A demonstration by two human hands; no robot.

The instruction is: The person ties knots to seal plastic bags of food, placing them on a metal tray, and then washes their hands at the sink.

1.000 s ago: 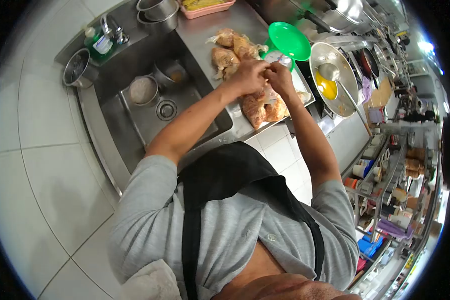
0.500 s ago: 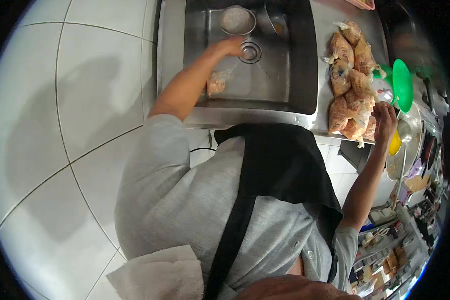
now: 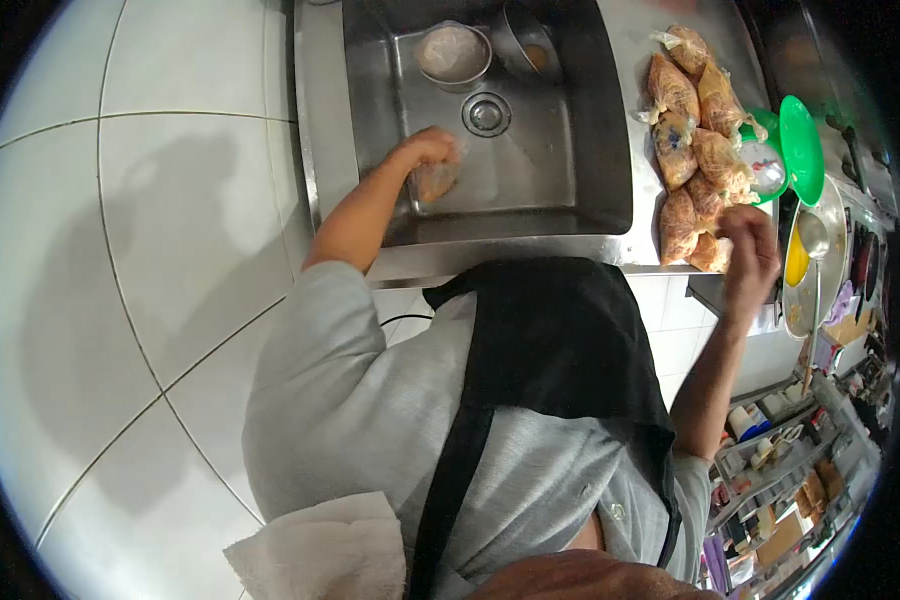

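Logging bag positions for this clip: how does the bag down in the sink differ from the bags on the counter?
The bag in the sink lies alone on the basin floor, under the left hand; the counter bags are heaped together beside the sink. The sink bag is partly hidden by that hand; the counter bags lie uncovered, with the right hand at their near end. All look like clear plastic bags with brownish contents.
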